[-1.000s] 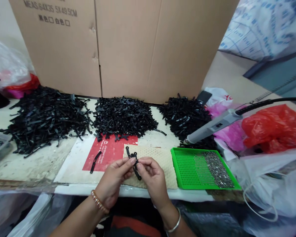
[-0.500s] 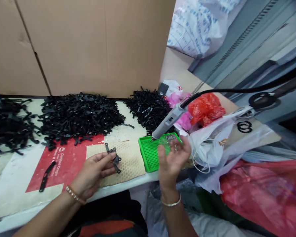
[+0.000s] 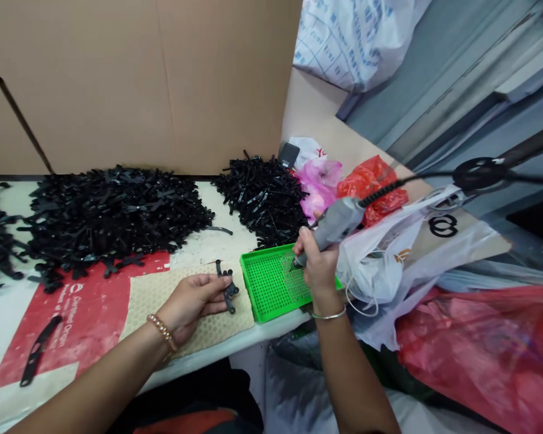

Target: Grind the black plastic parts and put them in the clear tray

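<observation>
Between its thumb and fingers, my left hand (image 3: 203,298) pinches a small black plastic bracket (image 3: 230,289) with several arms, above a beige honeycomb-textured mat (image 3: 185,334). My right hand (image 3: 317,262) is wrapped round the lower part of a grey electric screwdriver (image 3: 337,222). Its tip points down over a shallow green perforated tray (image 3: 265,289). Tiny metal pieces, too small to make out clearly, lie in the tray's right part. A dark coiled cord runs from the screwdriver's top end toward the right.
Heaps of black plastic parts (image 3: 117,211) and another pile (image 3: 266,196) lie along the cardboard wall (image 3: 221,84). A single black strip (image 3: 40,349) rests at left on red printed card. Pink and red plastic bags (image 3: 373,181) crowd the right, beside a white bag (image 3: 380,277).
My right hand, open over the tray before, has closed round the screwdriver. The screwdriver now tilts differently, its tip further right over the tray. My left hand still holds the bracket. The view has shifted.
</observation>
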`<state>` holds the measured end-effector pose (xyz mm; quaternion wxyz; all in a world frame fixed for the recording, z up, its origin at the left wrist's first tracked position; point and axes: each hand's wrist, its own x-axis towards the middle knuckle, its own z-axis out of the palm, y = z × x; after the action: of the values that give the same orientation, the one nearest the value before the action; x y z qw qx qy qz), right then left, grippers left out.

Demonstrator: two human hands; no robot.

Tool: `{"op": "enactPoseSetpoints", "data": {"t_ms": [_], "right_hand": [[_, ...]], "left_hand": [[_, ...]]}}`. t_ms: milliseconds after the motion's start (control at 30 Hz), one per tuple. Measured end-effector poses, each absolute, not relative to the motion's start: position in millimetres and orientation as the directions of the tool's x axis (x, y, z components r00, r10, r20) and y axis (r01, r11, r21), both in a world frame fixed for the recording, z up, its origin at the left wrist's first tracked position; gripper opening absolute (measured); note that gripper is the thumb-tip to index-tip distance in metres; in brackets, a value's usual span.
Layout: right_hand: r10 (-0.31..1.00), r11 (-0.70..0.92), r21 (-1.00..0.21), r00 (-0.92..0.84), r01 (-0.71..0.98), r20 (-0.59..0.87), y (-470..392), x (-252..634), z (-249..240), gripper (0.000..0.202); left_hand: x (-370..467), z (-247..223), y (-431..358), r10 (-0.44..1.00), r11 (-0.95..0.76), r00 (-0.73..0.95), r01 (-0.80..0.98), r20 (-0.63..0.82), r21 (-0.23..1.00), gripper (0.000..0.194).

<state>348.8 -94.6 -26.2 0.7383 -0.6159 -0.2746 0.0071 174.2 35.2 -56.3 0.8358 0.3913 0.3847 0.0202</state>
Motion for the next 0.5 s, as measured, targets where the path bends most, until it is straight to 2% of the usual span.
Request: {"op": "enactPoseSetpoints", "data": {"t_ms": [67,167,500], "right_hand": [[0.304,0.241,-0.926,0.884,0.29,0.356,-98.4,355.3,-39.2,0.037],[0.288,0.235,-0.922,0.883,0.309,0.369,-100.0,357.5,-51.4,0.035],[0.334,0.295,-0.923,0.878,0.247,0.342,-94.1,365.9,-59.4,0.026]], "left_hand": [[173.8,-57.2,36.4,0.321,0.692,0.697,0.29,-0.641,0.661,0.008],[173.8,-56.7,37.7,0.311,0.691,0.695,0.303,-0.648,0.657,0.009],[173.6,-61.6,36.6,0.321,0.657,0.71,0.309,-0.626,0.688,0.013]]}}
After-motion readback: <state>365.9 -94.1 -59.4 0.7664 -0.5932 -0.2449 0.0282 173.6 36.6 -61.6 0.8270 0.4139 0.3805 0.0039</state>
